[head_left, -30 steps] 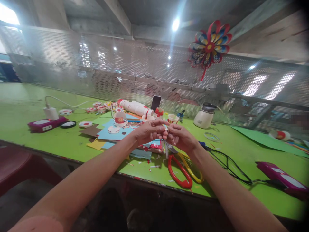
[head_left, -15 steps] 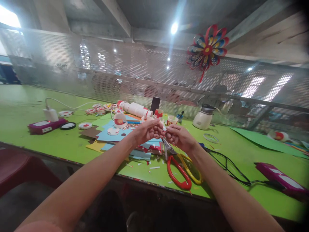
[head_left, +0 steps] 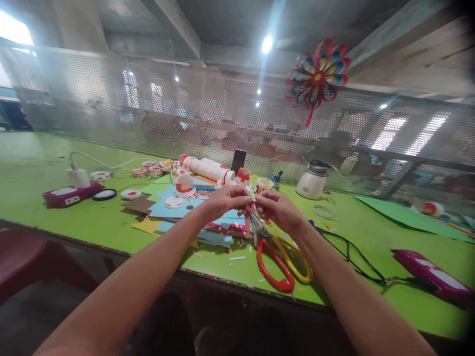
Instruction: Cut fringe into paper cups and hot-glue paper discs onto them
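My left hand (head_left: 230,200) and my right hand (head_left: 277,208) meet over the table, thumbs and fingers pinched close together. Something tiny, partly red, shows between the fingertips, too small to name. Below them lies a pair of scissors (head_left: 275,269) with one red and one yellow handle, its blades reaching under my hands. Left of my hands, sheets of coloured paper (head_left: 166,210) are piled up, scattered with small clippings. A cut paper cup (head_left: 184,187) and a white disc (head_left: 174,201) rest on the pile.
A long stack of paper cups (head_left: 208,168) lies behind, near a phone (head_left: 238,160) propped upright. A white kettle-like jug (head_left: 313,180) stands right of it. Purple power banks or sockets (head_left: 72,194) sit at both sides. Glasses-like black cables (head_left: 347,249) lie right.
My left hand's fingers have curled inward and lower, its thumb now against the fingers. My right hand has shifted only slightly. The things on the table have stayed put.
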The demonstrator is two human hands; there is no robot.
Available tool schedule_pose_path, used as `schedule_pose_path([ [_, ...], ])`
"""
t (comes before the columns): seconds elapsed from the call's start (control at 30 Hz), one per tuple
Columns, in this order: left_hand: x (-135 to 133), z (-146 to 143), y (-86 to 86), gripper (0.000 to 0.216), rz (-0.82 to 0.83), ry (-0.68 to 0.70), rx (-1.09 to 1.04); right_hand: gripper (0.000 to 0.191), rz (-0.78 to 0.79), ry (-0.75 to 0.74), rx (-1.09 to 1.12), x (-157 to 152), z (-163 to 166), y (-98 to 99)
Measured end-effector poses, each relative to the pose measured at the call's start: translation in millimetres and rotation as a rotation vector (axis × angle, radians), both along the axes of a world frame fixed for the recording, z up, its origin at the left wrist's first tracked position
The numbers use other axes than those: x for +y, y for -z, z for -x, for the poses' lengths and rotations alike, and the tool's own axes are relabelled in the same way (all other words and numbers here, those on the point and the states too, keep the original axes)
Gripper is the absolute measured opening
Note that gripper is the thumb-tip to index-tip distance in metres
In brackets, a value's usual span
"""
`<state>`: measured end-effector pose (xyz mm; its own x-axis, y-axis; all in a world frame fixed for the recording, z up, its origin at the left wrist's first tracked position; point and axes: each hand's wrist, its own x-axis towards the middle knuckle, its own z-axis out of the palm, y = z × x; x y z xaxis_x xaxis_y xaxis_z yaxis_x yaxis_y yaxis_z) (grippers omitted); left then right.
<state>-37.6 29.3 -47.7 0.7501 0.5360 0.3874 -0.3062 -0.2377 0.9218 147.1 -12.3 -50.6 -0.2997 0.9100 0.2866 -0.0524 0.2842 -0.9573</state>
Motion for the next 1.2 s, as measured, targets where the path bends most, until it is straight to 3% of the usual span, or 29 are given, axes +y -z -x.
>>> schedule_pose_path([
  [0.33,-6,1,1.6,0.017,0.128,0.166,-0.043,0.015,0.06,-0.133,0.009,-9,-2,-6.1],
  [0.77,3,-1,6.6,0.017,0.079,0.019,0.036,0.014,0.058,-0.108,-0.034,0,-6,0.5],
  [0.97,1,-3,5.3,0.014,0.081,0.028,0.026,0.016,0.055,-0.098,-0.062,0,-5,-0.1],
  [1.2,3,-4,4.2,0.024,0.002,-0.047,0.066,0.016,0.018,-0.047,-0.088,3,-5,2.2],
])
